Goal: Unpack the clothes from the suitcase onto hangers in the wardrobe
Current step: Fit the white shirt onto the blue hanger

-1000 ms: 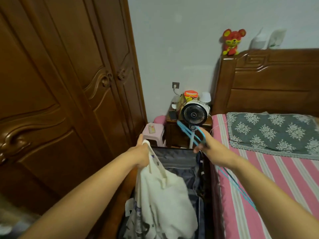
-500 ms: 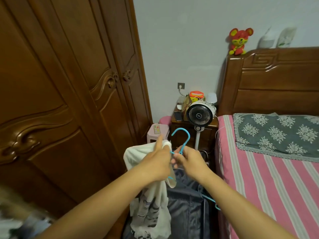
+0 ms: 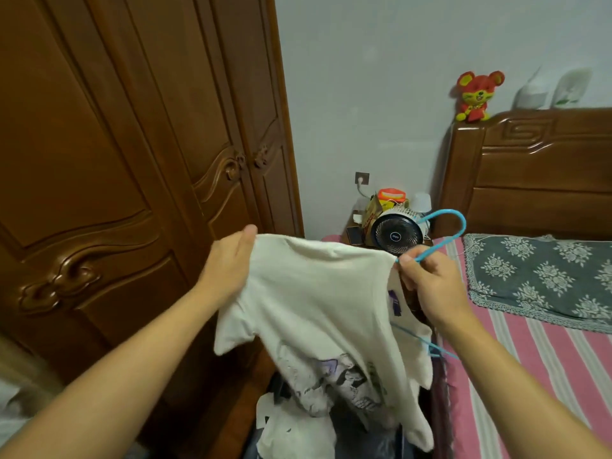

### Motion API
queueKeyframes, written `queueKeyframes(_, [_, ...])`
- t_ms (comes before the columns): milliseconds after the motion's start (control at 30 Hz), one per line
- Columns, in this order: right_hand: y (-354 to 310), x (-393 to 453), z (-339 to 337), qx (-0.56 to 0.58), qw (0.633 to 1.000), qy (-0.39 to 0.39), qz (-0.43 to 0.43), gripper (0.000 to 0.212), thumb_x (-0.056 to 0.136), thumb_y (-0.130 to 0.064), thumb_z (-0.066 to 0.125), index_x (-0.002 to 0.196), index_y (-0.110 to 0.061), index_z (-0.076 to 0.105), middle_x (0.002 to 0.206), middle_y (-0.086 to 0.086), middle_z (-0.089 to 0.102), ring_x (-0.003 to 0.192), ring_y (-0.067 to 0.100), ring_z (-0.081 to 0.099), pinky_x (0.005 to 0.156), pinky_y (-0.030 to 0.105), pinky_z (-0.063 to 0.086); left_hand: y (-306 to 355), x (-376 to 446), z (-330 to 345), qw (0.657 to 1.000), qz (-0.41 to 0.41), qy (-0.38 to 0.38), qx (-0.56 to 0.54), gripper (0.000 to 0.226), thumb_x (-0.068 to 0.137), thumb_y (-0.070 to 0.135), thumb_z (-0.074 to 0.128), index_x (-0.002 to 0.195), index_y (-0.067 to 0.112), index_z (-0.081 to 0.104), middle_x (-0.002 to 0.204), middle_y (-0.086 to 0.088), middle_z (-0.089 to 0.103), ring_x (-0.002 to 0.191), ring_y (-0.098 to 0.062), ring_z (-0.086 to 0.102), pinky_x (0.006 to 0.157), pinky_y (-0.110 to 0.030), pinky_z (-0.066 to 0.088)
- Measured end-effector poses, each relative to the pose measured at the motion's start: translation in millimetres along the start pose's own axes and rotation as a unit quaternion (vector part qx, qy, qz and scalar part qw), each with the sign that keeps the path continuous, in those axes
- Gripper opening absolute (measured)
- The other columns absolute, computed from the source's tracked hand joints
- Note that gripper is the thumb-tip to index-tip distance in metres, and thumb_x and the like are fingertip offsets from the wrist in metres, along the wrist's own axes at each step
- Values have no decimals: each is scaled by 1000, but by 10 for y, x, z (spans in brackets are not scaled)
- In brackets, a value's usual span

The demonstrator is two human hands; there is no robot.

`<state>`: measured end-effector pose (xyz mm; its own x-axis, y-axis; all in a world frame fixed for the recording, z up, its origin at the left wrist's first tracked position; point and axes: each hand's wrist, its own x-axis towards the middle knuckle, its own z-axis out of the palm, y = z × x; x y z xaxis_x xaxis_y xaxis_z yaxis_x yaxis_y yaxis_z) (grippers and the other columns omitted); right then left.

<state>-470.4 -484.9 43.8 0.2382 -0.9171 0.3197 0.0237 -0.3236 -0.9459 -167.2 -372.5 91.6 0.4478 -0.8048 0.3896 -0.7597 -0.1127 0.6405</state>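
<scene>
A white T-shirt (image 3: 318, 293) with a dark print low on its front hangs spread between my two hands. My left hand (image 3: 228, 266) grips its left shoulder. My right hand (image 3: 427, 283) pinches the neck of a blue hanger (image 3: 443, 233) at the shirt's right shoulder; the hook sticks up and a blue arm shows below the hand. The rest of the hanger is hidden by the fabric. Under the shirt lies the open dark suitcase (image 3: 357, 438) with more white cloth in it. The brown wooden wardrobe (image 3: 132, 160) stands at the left with its doors closed.
A bed with a pink striped sheet (image 3: 543, 376) and a grey flowered pillow (image 3: 543, 279) fills the right. A small fan (image 3: 395, 235) and clutter sit on a nightstand by the wall. A red toy mouse (image 3: 477, 96) sits on the headboard.
My hands have moved apart and up, and the shirt is now stretched wide between them. The hanger hook went right with my right hand.
</scene>
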Motion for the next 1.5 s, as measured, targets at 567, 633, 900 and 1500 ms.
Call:
queueKeyframes(567, [-338, 57, 301, -272, 928, 46, -249, 21, 93, -34, 59, 96, -13, 58, 93, 0, 55, 86, 14, 47, 77, 27, 38, 991, -161, 440, 931, 274, -131, 204, 29, 105, 45, 34, 99, 23, 52, 89, -3, 66, 86, -35, 63, 69, -47, 51])
queueKeyframes(633, [-212, -163, 304, -221, 928, 152, -259, 16, 94, -24, 57, 88, -9, 54, 90, 2, 50, 83, 17, 45, 74, 28, 37, 947, -145, 397, 952, 232, -108, 169, 29, 105, 44, 35, 99, 23, 55, 87, -3, 66, 84, -33, 63, 71, -48, 52])
queueKeyframes(900, [616, -629, 740, -306, 909, -274, -72, 13, 96, -30, 51, 107, -29, 58, 94, -18, 63, 105, 7, 58, 123, 38, 10, 996, -106, 116, 980, 174, -37, 86, 51, 98, 64, 41, 68, 31, 64, 56, 3, 53, 65, -22, 52, 67, -42, 48])
queueKeyframes(1500, [403, 52, -389, -426, 837, -219, -263, 48, 75, 1, 51, 114, -20, 70, 122, -5, 64, 114, 19, 62, 95, 36, 54, 362, -26, -337, 984, 148, 65, 77, 68, 102, 54, 42, 50, 13, 27, 45, -1, 27, 48, -23, 30, 53, -39, 30])
